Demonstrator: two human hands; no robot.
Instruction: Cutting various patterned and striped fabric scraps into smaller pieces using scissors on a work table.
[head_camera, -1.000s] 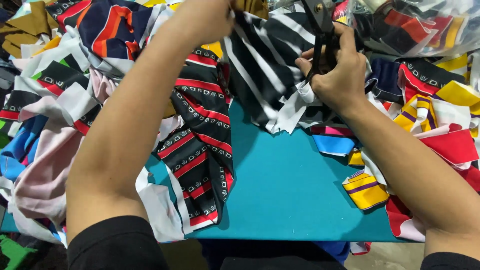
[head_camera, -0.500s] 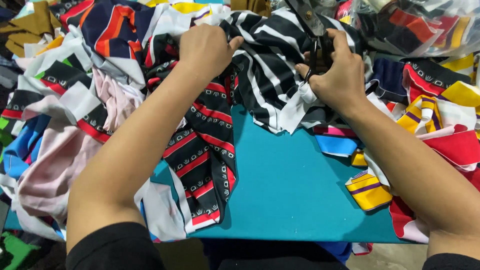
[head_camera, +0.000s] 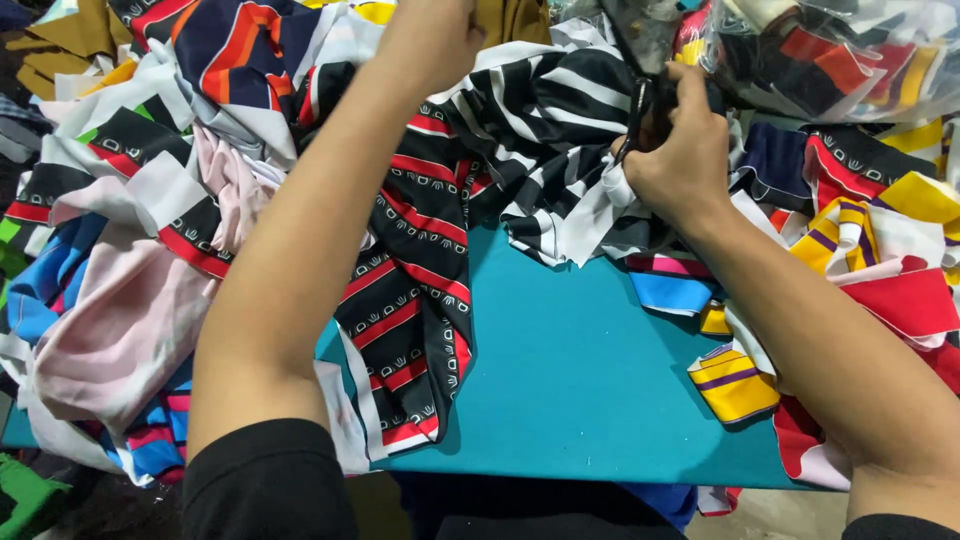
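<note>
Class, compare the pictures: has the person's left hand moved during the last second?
Yes. The left hand dropped toward the teal table half a second ago, then rose again to the far edge, gripping the black-and-white striped cloth.

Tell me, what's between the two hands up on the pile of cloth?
In the head view, a black-and-white striped cloth bunches between the left hand and the right hand, which holds dark scissors against it.

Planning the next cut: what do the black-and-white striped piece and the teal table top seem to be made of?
Black-and-white striped fabric: looks like a thin, smooth knit, since it bunches in soft folds; fibre unclear. Teal table top: flat, matte, even colour, possibly a cutting mat or laminate.
</note>
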